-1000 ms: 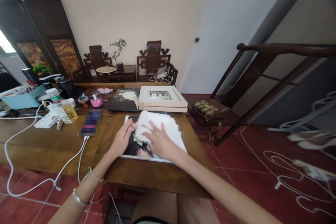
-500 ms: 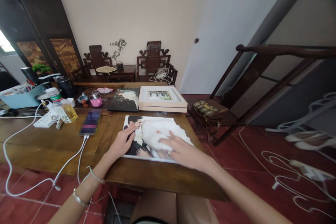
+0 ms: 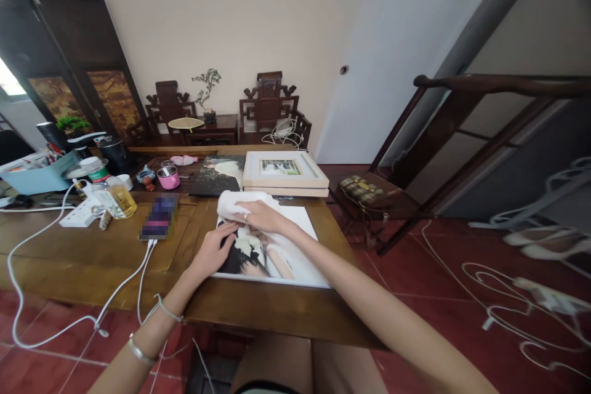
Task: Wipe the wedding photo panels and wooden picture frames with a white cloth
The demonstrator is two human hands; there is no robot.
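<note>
A large photo print (image 3: 295, 261) lies flat on the wooden table (image 3: 92, 255) in front of me. My right hand (image 3: 263, 217) presses a white cloth (image 3: 233, 202) onto the print's far left corner, fingers closed over the cloth. My left hand (image 3: 213, 251) rests on the print's left edge with fingers flat, holding it still. A bracelet and a thin band sit on my left wrist.
Beyond the print lie a stack of pale wooden picture frames (image 3: 285, 173) and a dark photo (image 3: 220, 175). To the left are a phone (image 3: 159, 217) on a white cable, an oil bottle (image 3: 116, 196), a power strip (image 3: 78, 215) and a pink cup (image 3: 168, 176). A wooden chair (image 3: 369, 192) stands at right.
My right hand has swept the white cloth from the print's near right area up to its far left corner. My left hand has stayed on the left edge.
</note>
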